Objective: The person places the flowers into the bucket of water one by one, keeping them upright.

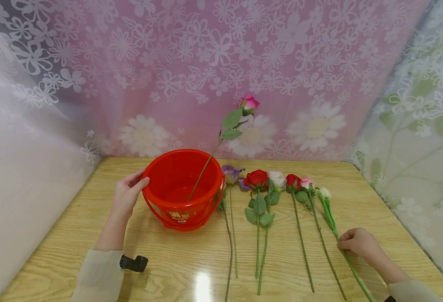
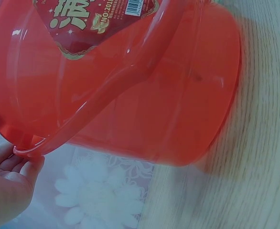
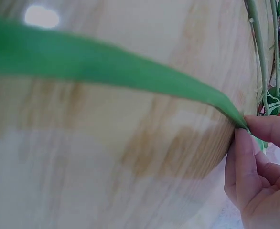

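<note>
A red plastic bucket [image 1: 185, 216] stands on the table, its handle hanging down at the front. My left hand [image 1: 127, 195] grips the left side of its rim; in the left wrist view the fingers [image 2: 32, 167] are at the rim by the handle's end. One pink rose [image 1: 249, 102] leans in the bucket, its stem rising to the right above the rim. At the right, my right hand [image 1: 359, 243] pinches the green stem of a white tulip [image 1: 325, 193] between thumb and fingers. The right wrist view shows this stem [image 3: 130, 67] running through the fingertips.
Between bucket and right hand lie a purple flower [image 1: 230, 174], a large red rose [image 1: 256, 179], a white rose [image 1: 277, 179], a smaller red rose [image 1: 293, 181] and a light pink rose [image 1: 306, 183], stems toward me. Behind the wooden table [image 1: 161, 268] hangs a flowered curtain [image 1: 191, 84].
</note>
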Tool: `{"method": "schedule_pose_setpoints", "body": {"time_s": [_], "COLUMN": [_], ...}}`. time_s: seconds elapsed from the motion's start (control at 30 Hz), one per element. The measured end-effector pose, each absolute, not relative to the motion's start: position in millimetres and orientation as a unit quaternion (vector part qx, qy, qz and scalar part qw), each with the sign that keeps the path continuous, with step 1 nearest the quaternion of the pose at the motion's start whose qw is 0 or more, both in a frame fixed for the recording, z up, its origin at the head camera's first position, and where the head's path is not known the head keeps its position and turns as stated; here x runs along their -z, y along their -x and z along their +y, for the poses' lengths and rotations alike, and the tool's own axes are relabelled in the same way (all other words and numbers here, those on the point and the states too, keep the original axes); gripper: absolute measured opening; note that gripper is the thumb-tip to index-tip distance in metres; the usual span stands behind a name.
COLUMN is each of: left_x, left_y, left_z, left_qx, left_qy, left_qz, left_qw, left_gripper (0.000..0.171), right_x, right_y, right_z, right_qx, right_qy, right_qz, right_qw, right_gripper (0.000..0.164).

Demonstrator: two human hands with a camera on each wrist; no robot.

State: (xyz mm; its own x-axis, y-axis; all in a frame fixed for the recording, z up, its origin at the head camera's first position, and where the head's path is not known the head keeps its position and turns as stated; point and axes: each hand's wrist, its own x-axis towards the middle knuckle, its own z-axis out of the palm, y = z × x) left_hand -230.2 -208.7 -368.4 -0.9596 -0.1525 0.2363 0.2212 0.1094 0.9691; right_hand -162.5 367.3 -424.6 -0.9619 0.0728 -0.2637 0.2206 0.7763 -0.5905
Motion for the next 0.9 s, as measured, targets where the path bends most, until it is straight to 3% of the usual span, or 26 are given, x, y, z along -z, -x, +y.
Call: {"method": "schedule_pose_setpoints", "body": {"time_s": [0.9], "left_x": [368], "left_y": [230], "left_z": [-209], "left_qx": [0.671], "left_qy": [0.017], "left_qz": [-0.728], "left_qw": [0.141], "left_gripper": [0.041], "right_x": [395], "right_y": [163], "right_z": [365], "right_qx": [0.481], "right_qy": [-0.055], "right_qz": [0.868], "right_qw": [0.109], "right_gripper": [0.039]}}
